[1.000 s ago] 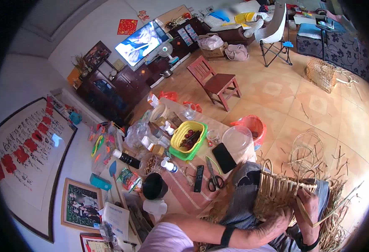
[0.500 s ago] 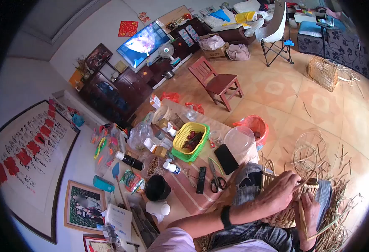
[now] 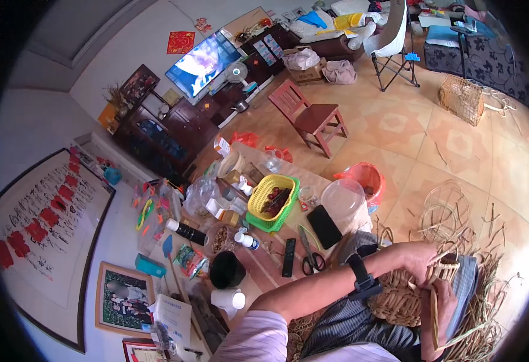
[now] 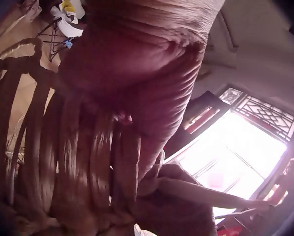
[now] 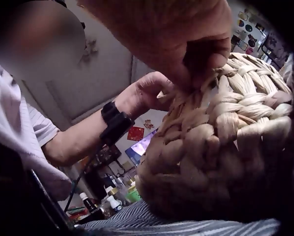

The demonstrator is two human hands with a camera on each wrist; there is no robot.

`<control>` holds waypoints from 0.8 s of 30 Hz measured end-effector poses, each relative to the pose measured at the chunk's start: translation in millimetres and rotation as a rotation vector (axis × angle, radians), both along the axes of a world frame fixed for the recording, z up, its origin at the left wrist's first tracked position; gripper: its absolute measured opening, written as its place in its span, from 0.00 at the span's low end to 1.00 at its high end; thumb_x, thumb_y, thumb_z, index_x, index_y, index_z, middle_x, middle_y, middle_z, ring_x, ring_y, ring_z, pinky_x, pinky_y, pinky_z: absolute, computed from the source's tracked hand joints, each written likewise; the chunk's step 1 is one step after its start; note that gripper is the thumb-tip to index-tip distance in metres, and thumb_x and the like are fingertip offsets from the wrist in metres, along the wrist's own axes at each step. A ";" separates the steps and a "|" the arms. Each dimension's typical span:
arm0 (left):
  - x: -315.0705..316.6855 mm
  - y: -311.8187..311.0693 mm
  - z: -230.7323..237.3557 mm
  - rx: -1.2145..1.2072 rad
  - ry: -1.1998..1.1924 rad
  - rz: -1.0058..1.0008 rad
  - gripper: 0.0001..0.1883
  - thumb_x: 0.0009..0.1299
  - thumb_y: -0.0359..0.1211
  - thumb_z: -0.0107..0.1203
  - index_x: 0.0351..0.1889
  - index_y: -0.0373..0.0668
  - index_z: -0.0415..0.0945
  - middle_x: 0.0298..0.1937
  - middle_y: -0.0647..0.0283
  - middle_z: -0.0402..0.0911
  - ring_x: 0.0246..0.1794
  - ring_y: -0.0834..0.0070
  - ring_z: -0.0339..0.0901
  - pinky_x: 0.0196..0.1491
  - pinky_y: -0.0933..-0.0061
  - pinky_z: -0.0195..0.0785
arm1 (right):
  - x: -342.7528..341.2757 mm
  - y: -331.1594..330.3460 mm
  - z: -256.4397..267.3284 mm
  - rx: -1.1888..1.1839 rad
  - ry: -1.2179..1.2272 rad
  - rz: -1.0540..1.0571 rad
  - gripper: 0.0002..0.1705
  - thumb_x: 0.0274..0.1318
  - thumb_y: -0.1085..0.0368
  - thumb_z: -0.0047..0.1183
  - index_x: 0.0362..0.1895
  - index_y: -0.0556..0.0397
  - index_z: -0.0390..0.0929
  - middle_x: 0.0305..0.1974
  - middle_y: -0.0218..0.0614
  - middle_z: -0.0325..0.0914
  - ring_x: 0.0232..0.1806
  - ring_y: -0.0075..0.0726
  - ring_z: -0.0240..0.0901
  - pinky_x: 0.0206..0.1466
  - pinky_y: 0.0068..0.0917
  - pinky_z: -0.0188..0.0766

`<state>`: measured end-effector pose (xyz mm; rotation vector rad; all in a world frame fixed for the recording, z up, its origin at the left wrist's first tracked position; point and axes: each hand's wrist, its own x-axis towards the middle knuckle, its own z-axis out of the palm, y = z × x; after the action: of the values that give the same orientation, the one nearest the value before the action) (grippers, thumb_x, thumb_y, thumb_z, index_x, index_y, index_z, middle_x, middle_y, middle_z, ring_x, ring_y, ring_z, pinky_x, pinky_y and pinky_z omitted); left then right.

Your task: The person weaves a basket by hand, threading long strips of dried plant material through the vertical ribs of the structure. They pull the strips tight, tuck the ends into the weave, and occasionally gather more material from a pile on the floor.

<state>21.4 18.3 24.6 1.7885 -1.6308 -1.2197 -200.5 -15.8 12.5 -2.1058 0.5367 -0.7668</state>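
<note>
A woven straw basket [image 3: 395, 301] lies tilted on the person's lap, its braided wall filling the lower right of the right wrist view. Over its upper edge reaches the left hand [image 3: 418, 259], gripping the rim; in the left wrist view its palm hides the fingertips behind the upright strands [image 4: 70, 147]. Bent fingers of the right hand [image 5: 186, 44] pinch the weave close to the left hand. A long flat straw strip [image 3: 435, 320] hangs in a loop by the right hand and trails right.
Loose straw stalks [image 3: 481, 301] pile beside the right leg. To the left, a crowded table holds scissors [image 3: 312, 262], a phone [image 3: 324, 227], a remote [image 3: 288, 257] and a yellow basket [image 3: 270, 193]. A red-lined bin [image 3: 364, 181] and wooden chair [image 3: 315, 117] stand beyond.
The left hand rises from the basket's near side to its upper rim, then lies farther over it. The basket turns, showing more of its braided side. The right hand stays close by.
</note>
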 end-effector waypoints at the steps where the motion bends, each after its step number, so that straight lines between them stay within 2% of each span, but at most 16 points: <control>1: 0.1 0.3 -2.6 0.025 -0.006 0.010 0.24 0.41 0.35 0.80 0.35 0.34 0.86 0.31 0.51 0.89 0.30 0.60 0.86 0.37 0.58 0.77 | 0.3 1.3 -4.0 0.002 0.015 -0.021 0.12 0.55 0.75 0.66 0.43 0.55 0.78 0.35 0.47 0.76 0.36 0.62 0.77 0.41 0.47 0.74; 5: 0.4 1.3 -10.5 -0.013 0.087 0.035 0.27 0.41 0.32 0.79 0.43 0.36 0.86 0.36 0.52 0.91 0.35 0.62 0.88 0.40 0.58 0.78 | 3.1 3.4 10.4 -0.004 -0.011 -0.034 0.13 0.55 0.73 0.68 0.41 0.54 0.76 0.38 0.48 0.75 0.40 0.64 0.76 0.42 0.49 0.73; 8: -1.2 3.5 -1.1 0.116 0.059 0.097 0.25 0.41 0.31 0.77 0.41 0.36 0.87 0.35 0.52 0.91 0.35 0.63 0.88 0.40 0.59 0.78 | 1.4 0.0 -3.6 0.000 0.046 -0.057 0.14 0.55 0.71 0.68 0.42 0.55 0.76 0.40 0.48 0.75 0.41 0.64 0.75 0.43 0.49 0.73; 9: -1.1 3.8 2.0 0.116 0.070 0.095 0.24 0.41 0.29 0.76 0.40 0.36 0.87 0.33 0.52 0.90 0.33 0.62 0.87 0.37 0.59 0.77 | 3.0 1.8 6.7 -0.021 0.024 -0.039 0.13 0.55 0.71 0.67 0.41 0.55 0.76 0.39 0.48 0.74 0.40 0.65 0.74 0.42 0.49 0.73; 12: -4.2 5.4 9.2 0.088 0.141 0.100 0.18 0.43 0.30 0.72 0.33 0.33 0.85 0.25 0.60 0.85 0.25 0.72 0.79 0.28 0.63 0.70 | 4.4 5.6 17.9 -0.007 0.064 -0.072 0.12 0.55 0.72 0.67 0.40 0.56 0.76 0.38 0.47 0.74 0.37 0.63 0.74 0.41 0.47 0.73; 15: -3.7 4.3 10.5 0.164 0.166 0.103 0.18 0.44 0.31 0.71 0.33 0.33 0.84 0.24 0.64 0.83 0.26 0.76 0.77 0.27 0.65 0.67 | 5.0 7.4 15.3 0.033 0.055 -0.108 0.11 0.55 0.74 0.67 0.37 0.56 0.76 0.36 0.47 0.73 0.35 0.60 0.73 0.39 0.44 0.72; 18: -6.0 9.5 15.0 0.112 0.276 0.136 0.17 0.46 0.32 0.70 0.32 0.32 0.84 0.24 0.66 0.80 0.26 0.78 0.75 0.27 0.66 0.65 | 6.8 10.0 9.6 -0.006 -0.031 -0.133 0.11 0.54 0.75 0.67 0.36 0.57 0.75 0.36 0.47 0.73 0.33 0.57 0.73 0.39 0.42 0.72; 20: -5.5 25.0 20.3 -0.024 0.421 0.245 0.16 0.47 0.32 0.69 0.33 0.32 0.84 0.23 0.66 0.80 0.26 0.78 0.75 0.27 0.66 0.66 | 2.3 8.5 -3.1 0.029 -0.006 -0.125 0.11 0.53 0.75 0.67 0.37 0.57 0.76 0.36 0.45 0.73 0.36 0.56 0.75 0.39 0.41 0.73; 22: -3.7 23.3 19.0 -0.028 0.423 0.232 0.16 0.48 0.32 0.69 0.33 0.33 0.84 0.23 0.67 0.80 0.26 0.78 0.75 0.28 0.66 0.66 | 0.0 8.8 -7.7 0.023 0.012 -0.110 0.11 0.53 0.76 0.67 0.38 0.57 0.77 0.36 0.44 0.73 0.37 0.54 0.77 0.40 0.39 0.73; 24: 0.8 6.7 14.1 0.101 0.280 0.096 0.15 0.49 0.32 0.69 0.33 0.34 0.84 0.24 0.67 0.81 0.26 0.78 0.75 0.28 0.66 0.67 | -0.1 10.8 -8.8 -0.023 0.018 -0.091 0.12 0.51 0.77 0.66 0.40 0.57 0.79 0.37 0.43 0.74 0.38 0.52 0.78 0.40 0.38 0.74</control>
<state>22.3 25.0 38.7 1.6458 -1.3336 -1.4561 -200.6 -5.0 3.7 -2.1233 0.6402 -0.8096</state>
